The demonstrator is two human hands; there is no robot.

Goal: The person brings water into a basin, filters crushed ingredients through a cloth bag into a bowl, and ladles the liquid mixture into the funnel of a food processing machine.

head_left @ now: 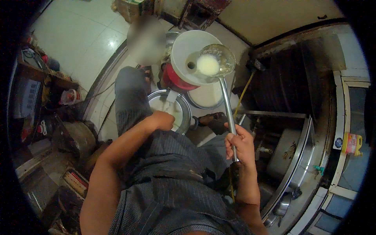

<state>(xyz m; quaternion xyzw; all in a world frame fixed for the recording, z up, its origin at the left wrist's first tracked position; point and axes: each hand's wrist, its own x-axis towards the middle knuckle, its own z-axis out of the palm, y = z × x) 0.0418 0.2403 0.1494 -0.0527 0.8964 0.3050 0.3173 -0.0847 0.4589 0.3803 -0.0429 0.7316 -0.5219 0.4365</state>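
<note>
My right hand point(239, 144) is wrapped round the long metal handle of a ladle point(227, 58). The ladle's wide bowl holds white liquid point(208, 65) and sits over the right side of a white hopper point(182, 49). A dark round hole shows in the hopper's bottom. Under the hopper is a red machine body point(178, 79) with a pale spout point(171, 96) pointing down to a metal pot point(189, 113) of whitish liquid. Over the pot's near left rim, my left hand point(163, 120) is closed; its fingers are largely hidden, and what they hold cannot be made out.
A second round container point(207, 96) of pale contents stands right of the machine. To my right is a metal-framed sink unit point(288, 150); a yellow jug point(352, 144) is farther right. Cluttered shelves point(51, 78) line the left. A cardboard box point(133, 9) lies at the back.
</note>
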